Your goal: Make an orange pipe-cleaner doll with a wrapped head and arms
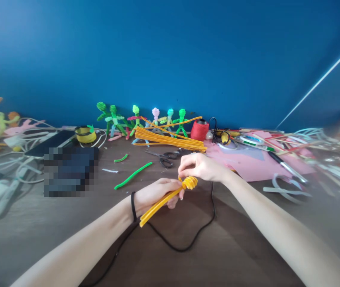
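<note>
Yellow pipe cleaners [160, 202] sit bundled in the left hand [153, 195], which is closed around them. Their long axis runs from that wrist up and rightward to a coiled tip [190, 182], pinched by the right hand [201, 167] just above. Beyond both hands, the brown bench [241, 247] carries scissors [166, 158] and a spare yellow bundle [170, 139] before a blue wall [170, 52].

A row of pipe-cleaner figures [136, 119] stands against the blue wall [170, 48]. Just before them lies an orange bundle [170, 139], beside a red spool [200, 130]. Scissors [166, 158] lie near a green stem [133, 175]. A pink sheet [247, 163] lies to the right. A black cable [184, 250] curls across the surface [232, 255].
</note>
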Available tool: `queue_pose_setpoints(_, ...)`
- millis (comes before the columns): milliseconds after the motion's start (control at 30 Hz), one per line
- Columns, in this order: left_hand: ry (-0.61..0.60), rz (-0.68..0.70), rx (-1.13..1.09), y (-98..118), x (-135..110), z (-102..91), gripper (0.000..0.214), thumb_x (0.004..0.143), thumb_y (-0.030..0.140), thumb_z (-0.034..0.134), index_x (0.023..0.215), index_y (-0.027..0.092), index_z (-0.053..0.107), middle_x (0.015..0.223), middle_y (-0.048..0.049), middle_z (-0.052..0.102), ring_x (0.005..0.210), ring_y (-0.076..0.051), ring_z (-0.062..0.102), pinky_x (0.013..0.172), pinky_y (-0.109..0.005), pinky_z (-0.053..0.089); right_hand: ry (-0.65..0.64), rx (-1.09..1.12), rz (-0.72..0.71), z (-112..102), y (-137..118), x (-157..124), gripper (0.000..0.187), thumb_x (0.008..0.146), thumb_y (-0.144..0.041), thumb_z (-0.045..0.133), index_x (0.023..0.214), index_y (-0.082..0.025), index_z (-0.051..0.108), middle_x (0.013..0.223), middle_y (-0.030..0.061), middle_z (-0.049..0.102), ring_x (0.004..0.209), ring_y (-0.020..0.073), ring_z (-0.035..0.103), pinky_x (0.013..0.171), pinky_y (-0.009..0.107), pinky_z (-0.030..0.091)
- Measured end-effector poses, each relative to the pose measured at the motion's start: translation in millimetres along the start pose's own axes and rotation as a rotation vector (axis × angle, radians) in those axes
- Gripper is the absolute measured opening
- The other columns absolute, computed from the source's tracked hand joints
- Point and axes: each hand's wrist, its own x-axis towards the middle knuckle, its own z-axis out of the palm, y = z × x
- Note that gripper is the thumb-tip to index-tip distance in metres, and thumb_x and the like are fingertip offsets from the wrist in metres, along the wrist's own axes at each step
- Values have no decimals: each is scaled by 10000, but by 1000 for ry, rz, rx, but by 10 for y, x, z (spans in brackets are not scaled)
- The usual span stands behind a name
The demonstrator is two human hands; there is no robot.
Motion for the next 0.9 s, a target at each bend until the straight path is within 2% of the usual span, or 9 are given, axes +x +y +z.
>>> queue_pose_setpoints(167, 39, 0, -14, -21, 22, 2, 299, 803, 302, 441, 587, 118, 536, 388, 35, 405, 379, -54, 359, 446, -210, 275, 74, -8, -15, 34, -39, -7, 123, 726, -238, 591, 698, -139, 658, 719, 10, 544, 664, 106, 518, 592, 227, 383)
queue_pose_setpoints(333, 76, 27, 27, -26, 19, 34, 295, 799, 295, 435, 599, 111, 549, 420, 24, 435, 403, -62, 387, 454, -208, 285, 99, -123, -82, 70, -162, -16, 128, 749, -192, 569, 671, -147, 660, 699, 1, 529, 628, 87, 500, 567, 215, 354)
queue_pose_setpoints(700, 301, 155, -126, -52, 66, 110, 198, 801, 190, 374, 651, 136, 492, 503, -16, 534, 436, -96, 497, 468, -211, 380, 227, -359, -186, 142, -251, -14, 152, 775, -134, 543, 653, -141, 635, 661, 0, 533, 628, 88, 489, 576, 214, 335)
queue_pose_setpoints(900, 458, 289, -178, -57, 96, 83, 145, 788, 169, 387, 661, 156, 457, 508, 22, 509, 408, -88, 484, 429, -206, 380, 280, -314, -150, 210, -303, -3, 157, 768, -181, 566, 632, -143, 635, 647, 7, 556, 615, 96, 497, 576, 224, 350)
